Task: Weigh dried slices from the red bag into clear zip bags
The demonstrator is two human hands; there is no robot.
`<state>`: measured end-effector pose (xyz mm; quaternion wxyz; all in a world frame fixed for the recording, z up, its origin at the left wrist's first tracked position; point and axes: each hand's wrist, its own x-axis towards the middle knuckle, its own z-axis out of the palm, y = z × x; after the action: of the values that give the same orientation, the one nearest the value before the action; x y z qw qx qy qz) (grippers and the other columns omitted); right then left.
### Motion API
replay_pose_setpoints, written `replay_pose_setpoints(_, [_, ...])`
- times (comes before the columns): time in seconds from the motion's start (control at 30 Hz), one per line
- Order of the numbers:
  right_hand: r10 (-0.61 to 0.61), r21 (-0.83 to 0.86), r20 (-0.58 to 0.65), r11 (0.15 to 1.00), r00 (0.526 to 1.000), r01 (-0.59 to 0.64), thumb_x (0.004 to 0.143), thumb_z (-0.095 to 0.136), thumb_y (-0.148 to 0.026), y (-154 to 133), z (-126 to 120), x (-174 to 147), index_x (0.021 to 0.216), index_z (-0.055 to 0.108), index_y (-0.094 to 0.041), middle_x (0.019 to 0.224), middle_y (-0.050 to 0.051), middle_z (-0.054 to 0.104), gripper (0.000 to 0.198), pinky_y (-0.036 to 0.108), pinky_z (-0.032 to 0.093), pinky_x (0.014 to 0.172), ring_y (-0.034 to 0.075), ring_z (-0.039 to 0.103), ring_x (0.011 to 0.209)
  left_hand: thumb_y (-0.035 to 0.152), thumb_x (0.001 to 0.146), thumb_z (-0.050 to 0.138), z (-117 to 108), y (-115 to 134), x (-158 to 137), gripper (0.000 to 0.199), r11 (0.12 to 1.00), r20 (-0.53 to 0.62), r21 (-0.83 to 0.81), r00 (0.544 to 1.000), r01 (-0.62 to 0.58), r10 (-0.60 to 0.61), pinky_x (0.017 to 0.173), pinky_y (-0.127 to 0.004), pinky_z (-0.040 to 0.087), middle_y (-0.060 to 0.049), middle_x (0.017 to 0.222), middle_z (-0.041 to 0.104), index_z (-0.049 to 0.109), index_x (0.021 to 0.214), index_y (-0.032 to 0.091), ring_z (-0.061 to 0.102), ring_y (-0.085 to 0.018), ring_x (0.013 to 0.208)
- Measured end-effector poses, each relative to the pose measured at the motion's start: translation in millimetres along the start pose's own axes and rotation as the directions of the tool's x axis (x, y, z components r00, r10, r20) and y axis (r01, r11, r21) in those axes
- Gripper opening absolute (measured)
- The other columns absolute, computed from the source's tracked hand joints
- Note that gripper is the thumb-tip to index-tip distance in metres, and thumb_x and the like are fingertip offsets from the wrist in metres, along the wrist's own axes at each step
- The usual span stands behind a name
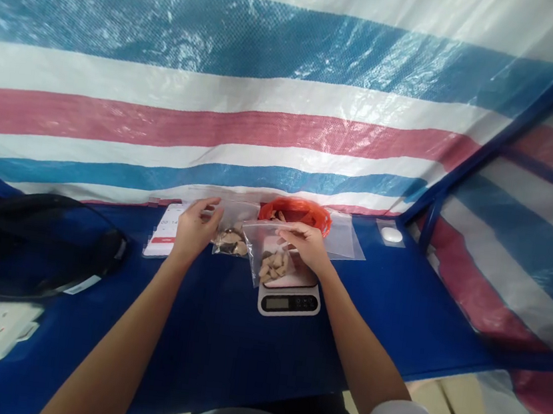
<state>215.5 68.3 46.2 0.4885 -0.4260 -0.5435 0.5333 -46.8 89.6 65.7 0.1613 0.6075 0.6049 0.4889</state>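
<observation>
Head view: the right hand (304, 242) is pinching the upper edge of a clear bag of brown chunks (274, 266) between thumb and fingers; the bag is hanging tilted over the left edge of a white scale (290, 305), toward the back edge of the worktop (220, 334). The left hand (197, 225) is hovering half open, fingers curling, holding nothing visible, between a phone (167, 228) and a second bag (230, 242). Relying on one pinch could be the weak point: with the mouth unsealed, a slipping grip could be spilling chunks across the scale. The bag's left side is overhanging, so partial support could be skewing any reading; whether it is resting on the scale is hard to tell from this angle. Its left edge is overlapping the second bag and could be dragging it.
</observation>
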Motion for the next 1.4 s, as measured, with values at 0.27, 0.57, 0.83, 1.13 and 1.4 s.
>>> replay_pose_setpoints(0.27, [-0.021,0.095,-0.004,0.995,1.0,0.021,0.073,0.08,-0.044,3.3,16.9,17.7,0.089,0.078,-0.022,0.09,0.002,0.076,0.027,0.029,0.063,0.066,0.017,0.072,0.074,0.04,0.071,0.071,3.0,-10.9,23.0,0.064,0.991,0.205,0.0,0.97,0.131,-0.128,0.081,-0.037,0.056,-0.013,0.107,0.073,0.062,0.129,0.014,0.07,-0.022,0.083])
replay_pose_setpoints(0.57, [-0.012,0.049,-0.06,0.999,0.998,0.015,0.073,0.078,-0.046,4.8,22.7,30.5,0.088,0.077,-0.022,0.087,0.004,0.077,0.029,0.031,0.062,0.066,0.022,0.075,0.08,0.043,0.064,0.079,4.4,-9.7,22.5,0.055,0.924,0.265,-0.288,0.948,0.253,-0.177,0.061,-0.026,0.052,-0.002,0.084,0.069,0.071,0.112,0.017,0.068,-0.017,0.069])
replay_pose_setpoints(0.83, [0.017,0.063,-0.06,0.998,0.998,-0.013,0.076,0.076,-0.045,-3.4,28.0,37.5,0.096,0.077,-0.023,0.089,0.004,0.077,0.029,0.029,0.061,0.061,0.021,0.074,0.08,0.04,0.06,0.085,-19.8,12.5,21.4,0.047,0.821,0.216,-0.47,0.944,0.324,-0.249,0.066,-0.032,0.062,-0.002,0.088,0.069,0.068,0.097,0.017,0.07,-0.016,0.065])
replay_pose_setpoints(1.13, [-0.016,0.084,-0.1,0.996,0.995,0.025,0.073,0.076,-0.037,-13.2,53.1,86.8,0.087,0.074,-0.021,0.084,0.002,0.075,0.021,0.03,0.059,0.067,0.018,0.071,0.074,0.017,0.061,0.078,-45.8,13.3,69.8,0.032,0.813,0.135,-0.448,0.927,0.372,-0.35,0.062,-0.032,0.061,0.002,0.071,0.064,0.063,0.089,0.017,0.068,-0.015,0.056])
replay_pose_setpoints(1.4, [-0.162,-0.583,-0.108,0.809,0.981,0.07,0.088,0.061,-0.017,-18.5,70.4,117.7,0.093,0.078,-0.023,0.104,0.003,0.08,0.018,0.034,0.052,0.098,0.021,0.072,0.103,0.02,0.068,0.071,-28.3,-19.1,84.5,0.027,0.947,0.004,-0.151,0.958,0.283,-0.286,0.074,-0.045,0.061,-0.004,0.081,0.065,0.065,0.093,0.017,0.071,-0.023,0.067])
